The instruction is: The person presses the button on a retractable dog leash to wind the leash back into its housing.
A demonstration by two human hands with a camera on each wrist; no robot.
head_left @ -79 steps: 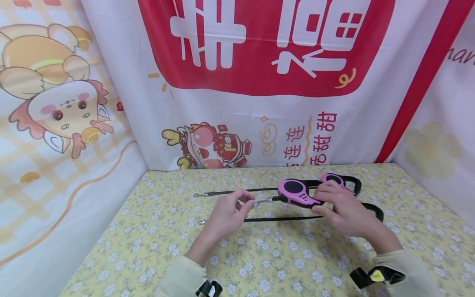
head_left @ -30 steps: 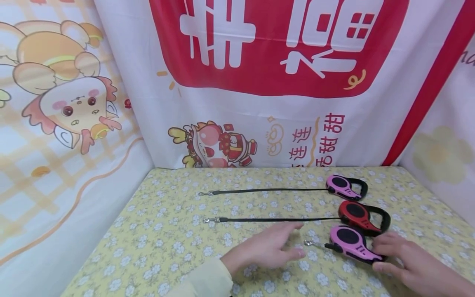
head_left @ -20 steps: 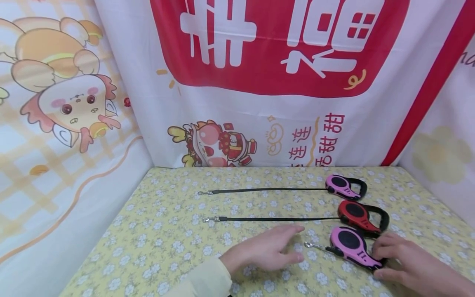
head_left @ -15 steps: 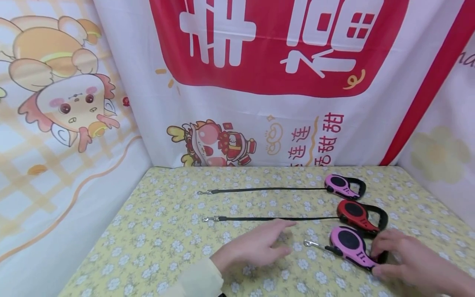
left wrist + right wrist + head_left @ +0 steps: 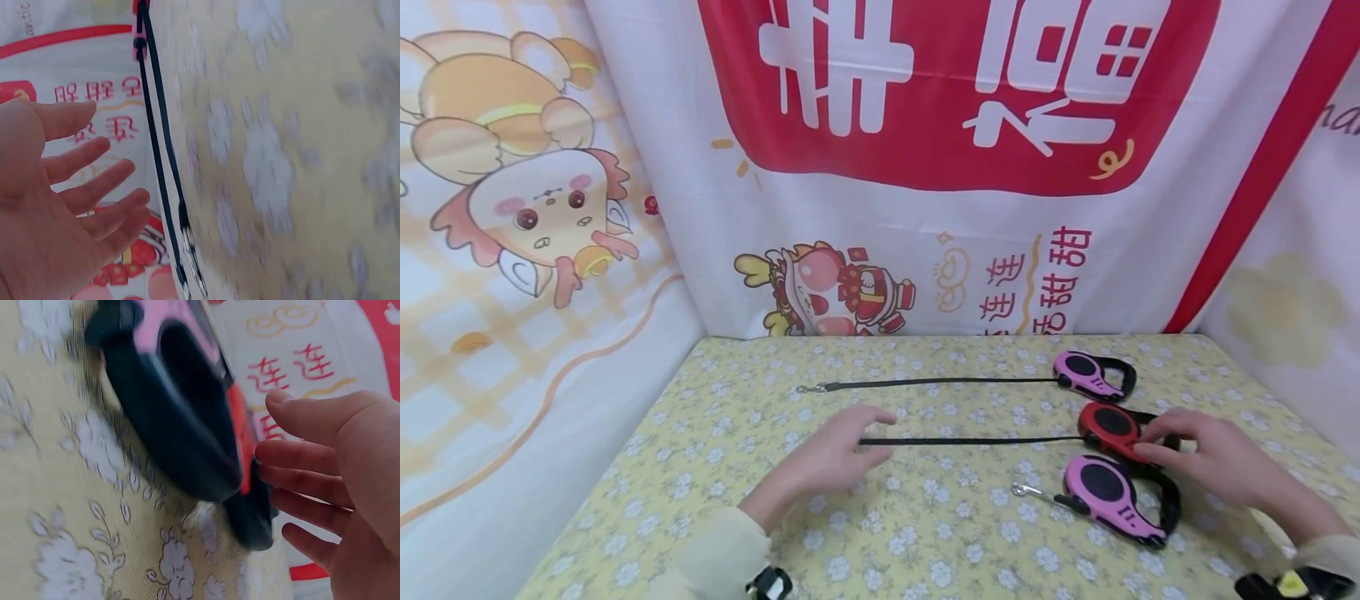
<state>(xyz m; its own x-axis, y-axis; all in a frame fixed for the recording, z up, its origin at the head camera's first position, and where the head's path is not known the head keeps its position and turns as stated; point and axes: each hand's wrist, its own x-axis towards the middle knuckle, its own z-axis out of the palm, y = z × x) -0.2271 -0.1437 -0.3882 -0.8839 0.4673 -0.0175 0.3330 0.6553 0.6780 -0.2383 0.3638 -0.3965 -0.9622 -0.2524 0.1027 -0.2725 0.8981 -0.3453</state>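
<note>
Where the pale yellow worktop (image 5: 850, 550) is showing its white-flower print, we are listing three items, casings toward the right, lying in rows. Far row: a pink leash (image 5: 1078, 368), its line running left to a metal clip (image 5: 812, 389). Middle row: a red leash (image 5: 1108, 427), its black strap (image 5: 970, 441) stretching straight left. Near row: a second pink leash (image 5: 1105, 493), its short clip (image 5: 1028, 491) pointing left. Around the worktop we are noting cloth hangings: behind, a white banner (image 5: 925, 217) bearing a red panel (image 5: 940, 125) with large white characters and a cartoon figure (image 5: 823, 292); left, a plaid-print sheet (image 5: 610, 417) carrying a cartoon animal (image 5: 542, 212); right, a pale sheet (image 5: 1300, 208) showing a faint flower (image 5: 1285, 308). Of our hands, the left hand (image 5: 831, 450) is hovering by the black strap's left end, fingers spread; the right hand (image 5: 1213, 450) is hanging at the red leash's handle (image 5: 250, 525), thumb and fingers parting. Whether it is touching, we cannot tell.
</note>
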